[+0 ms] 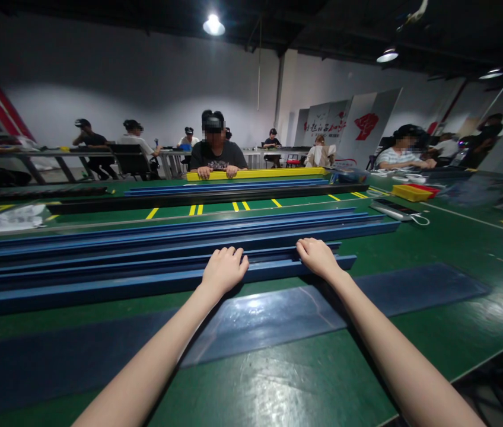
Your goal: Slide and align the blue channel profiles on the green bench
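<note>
A long blue channel-shaped strip [273,271] lies across the green table in front of me. My left hand [225,268] grips it near the middle of the view, fingers curled over its edge. Closer to its right end, my right hand [317,257] holds the same strip, also with bent fingers. The fingertips of both hands are hidden behind the edge. More blue channel strips [367,230] lie parallel just beyond. Beneath my forearms, a flat, glossy dark-blue sheet [420,290] stretches over the tabletop.
Across the green table [278,385], a person [218,154] rests both hands on a yellow strip [273,174]. A black strip [145,204] lies before it. On the right are a yellow tray [411,192] and a flat device [394,209] with a white cable.
</note>
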